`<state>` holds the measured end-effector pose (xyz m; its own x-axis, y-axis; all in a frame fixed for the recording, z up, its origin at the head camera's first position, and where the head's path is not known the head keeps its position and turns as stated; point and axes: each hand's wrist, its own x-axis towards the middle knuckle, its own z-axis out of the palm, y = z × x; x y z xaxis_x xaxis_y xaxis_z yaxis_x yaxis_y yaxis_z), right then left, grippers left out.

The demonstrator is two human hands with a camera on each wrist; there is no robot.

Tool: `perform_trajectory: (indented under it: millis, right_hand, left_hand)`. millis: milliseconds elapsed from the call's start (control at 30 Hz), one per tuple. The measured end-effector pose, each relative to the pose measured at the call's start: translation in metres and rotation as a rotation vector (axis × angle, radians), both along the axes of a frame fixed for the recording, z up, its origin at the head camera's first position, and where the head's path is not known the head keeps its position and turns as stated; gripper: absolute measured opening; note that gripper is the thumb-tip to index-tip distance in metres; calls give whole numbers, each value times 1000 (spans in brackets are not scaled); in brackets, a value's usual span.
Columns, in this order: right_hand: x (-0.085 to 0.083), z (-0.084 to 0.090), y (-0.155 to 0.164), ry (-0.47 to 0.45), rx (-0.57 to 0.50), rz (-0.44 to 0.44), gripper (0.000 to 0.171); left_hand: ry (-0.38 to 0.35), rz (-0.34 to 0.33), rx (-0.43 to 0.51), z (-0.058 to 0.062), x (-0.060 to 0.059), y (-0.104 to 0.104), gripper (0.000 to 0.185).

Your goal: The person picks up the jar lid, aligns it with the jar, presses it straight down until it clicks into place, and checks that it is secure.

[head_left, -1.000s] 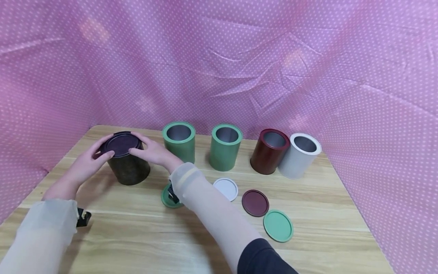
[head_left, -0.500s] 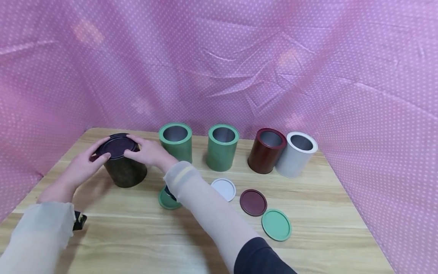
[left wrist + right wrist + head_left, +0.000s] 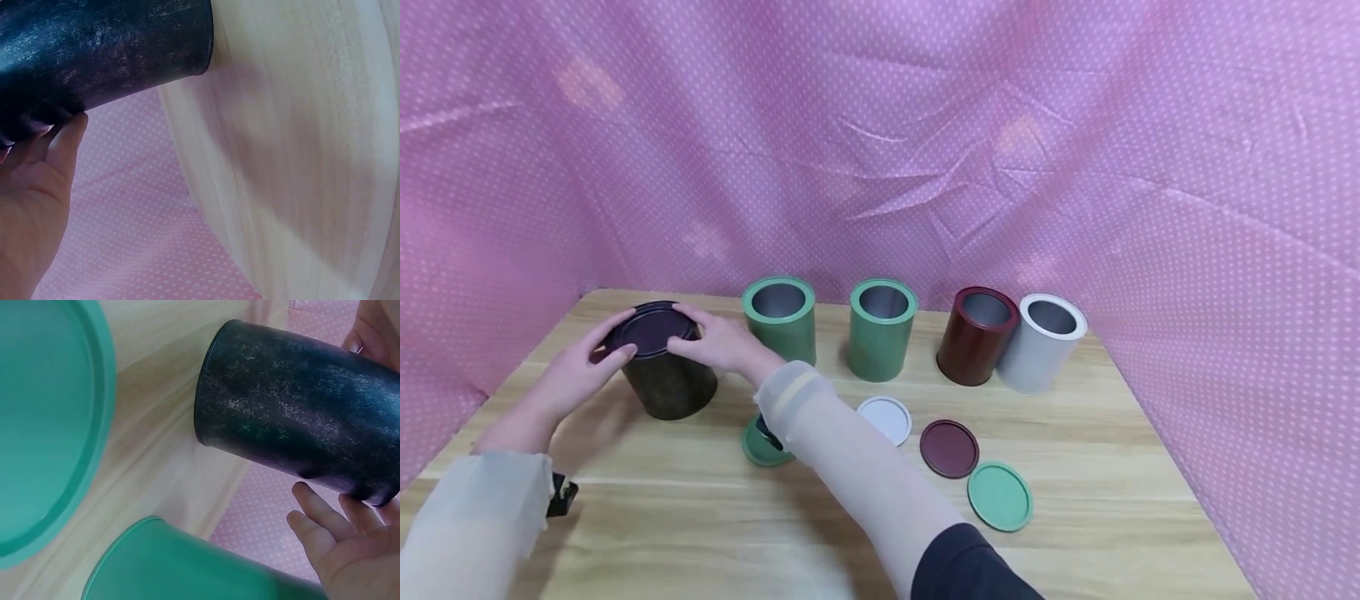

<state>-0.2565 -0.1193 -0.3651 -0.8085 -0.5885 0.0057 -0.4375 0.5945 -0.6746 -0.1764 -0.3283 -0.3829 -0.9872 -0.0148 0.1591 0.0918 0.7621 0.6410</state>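
A dark speckled can (image 3: 667, 382) stands at the table's back left, with a dark purple lid (image 3: 650, 328) on top. My left hand (image 3: 613, 339) holds the lid's left rim, thumb on the near edge. From the other side, my right hand (image 3: 689, 332) grips the right rim, fingers on top and thumb at the edge. In the left wrist view the thumb of my left hand (image 3: 44, 175) touches the can (image 3: 106, 56) near its top. The right wrist view shows the can (image 3: 294, 425) with my right hand's fingers (image 3: 331, 537) beside its upper end.
Two open green cans (image 3: 780, 321) (image 3: 882, 330), a maroon can (image 3: 976, 336) and a white can (image 3: 1041, 342) line the back. White (image 3: 884, 419), maroon (image 3: 949, 447) and green (image 3: 999, 496) lids lie in front; another green lid (image 3: 758, 447) lies under my right forearm. Pink dotted cloth surrounds the wooden table (image 3: 1075, 517).
Both hands stay on the dark lid and hardly move. The head view has drifted a little, so everything sits slightly lower and further left.
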Motion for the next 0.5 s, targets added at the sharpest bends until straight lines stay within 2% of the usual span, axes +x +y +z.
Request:
perform_trajectory:
  millis: [300,500]
  right_hand:
    - [-3,2,-2,-2,-11,1,59]
    - [-5,0,-1,-26,-19,5,58]
  left_hand:
    - [7,-8,6,2,-2,-2,61]
    - [-3,-14,-25,1,-4,-3,62]
